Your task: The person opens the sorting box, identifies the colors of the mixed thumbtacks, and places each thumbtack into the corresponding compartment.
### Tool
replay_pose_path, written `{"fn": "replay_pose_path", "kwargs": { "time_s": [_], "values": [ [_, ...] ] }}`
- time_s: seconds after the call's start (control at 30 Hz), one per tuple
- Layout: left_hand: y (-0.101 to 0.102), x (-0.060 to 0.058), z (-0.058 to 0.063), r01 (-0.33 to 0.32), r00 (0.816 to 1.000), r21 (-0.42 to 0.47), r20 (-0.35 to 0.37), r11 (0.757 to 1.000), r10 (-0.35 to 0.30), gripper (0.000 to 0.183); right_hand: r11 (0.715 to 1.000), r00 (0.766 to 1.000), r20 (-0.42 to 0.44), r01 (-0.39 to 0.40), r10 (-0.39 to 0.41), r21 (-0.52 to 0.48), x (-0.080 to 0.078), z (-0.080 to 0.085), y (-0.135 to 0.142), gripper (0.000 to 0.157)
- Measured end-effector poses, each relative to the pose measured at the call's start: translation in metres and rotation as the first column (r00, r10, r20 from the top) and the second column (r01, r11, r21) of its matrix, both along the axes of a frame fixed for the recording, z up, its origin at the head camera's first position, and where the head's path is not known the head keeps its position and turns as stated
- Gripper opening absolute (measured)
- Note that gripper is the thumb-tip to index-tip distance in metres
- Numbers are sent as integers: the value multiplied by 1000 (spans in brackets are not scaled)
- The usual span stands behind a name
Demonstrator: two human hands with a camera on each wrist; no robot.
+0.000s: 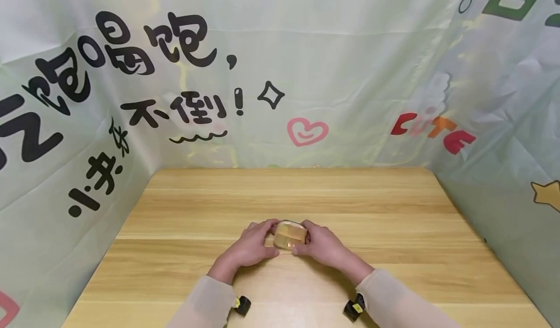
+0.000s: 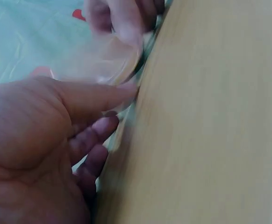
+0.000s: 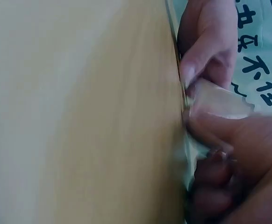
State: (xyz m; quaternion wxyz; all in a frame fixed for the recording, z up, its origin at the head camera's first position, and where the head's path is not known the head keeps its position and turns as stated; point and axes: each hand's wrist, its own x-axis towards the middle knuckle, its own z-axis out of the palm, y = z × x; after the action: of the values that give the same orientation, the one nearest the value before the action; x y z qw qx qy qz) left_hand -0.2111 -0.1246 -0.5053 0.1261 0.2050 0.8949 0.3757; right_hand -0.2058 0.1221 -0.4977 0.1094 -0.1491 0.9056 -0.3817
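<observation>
A small clear container [image 1: 289, 235] with rounded corners is held low over the middle of the wooden table, or stands on it; I cannot tell which. My right hand [image 1: 325, 246] grips its right side, thumb across the near face and fingers behind. Around the left side curls my left hand [image 1: 251, 245], fingertips at the far edge and thumb at the near lower corner. In the left wrist view the clear container [image 2: 98, 63] is blurred between both hands. The right wrist view shows the container [image 3: 218, 100] between the two thumbs, partly hidden by my right hand.
The wooden table [image 1: 183, 206] stretches out around my hands. Printed fabric [image 1: 341, 75] with lettering and drawings hangs behind it and on both sides. Small black wrist devices [image 1: 242, 306] sit under the sleeve cuffs.
</observation>
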Motion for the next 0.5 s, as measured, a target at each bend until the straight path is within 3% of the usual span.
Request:
{"fn": "replay_pose_path", "kwargs": {
  "time_s": [0.13, 0.3, 0.5],
  "values": [
    [2, 0, -1, -1, 999, -17, -32, 1000, 1, 74, 1000, 999, -42, -11, 12, 28, -2, -3, -1, 44],
    [-1, 1, 1, 6, 1000, -7, -3, 1000, -6, 72, 999, 1000, -21, -24, 23, -46, -3, -2, 0, 49],
    [0, 3, 6, -13, 1000, 10, 6, 1000, 13, 52, 981, 998, 68, 12, 1, -196, -3, 4, -3, 30]
  ]
}}
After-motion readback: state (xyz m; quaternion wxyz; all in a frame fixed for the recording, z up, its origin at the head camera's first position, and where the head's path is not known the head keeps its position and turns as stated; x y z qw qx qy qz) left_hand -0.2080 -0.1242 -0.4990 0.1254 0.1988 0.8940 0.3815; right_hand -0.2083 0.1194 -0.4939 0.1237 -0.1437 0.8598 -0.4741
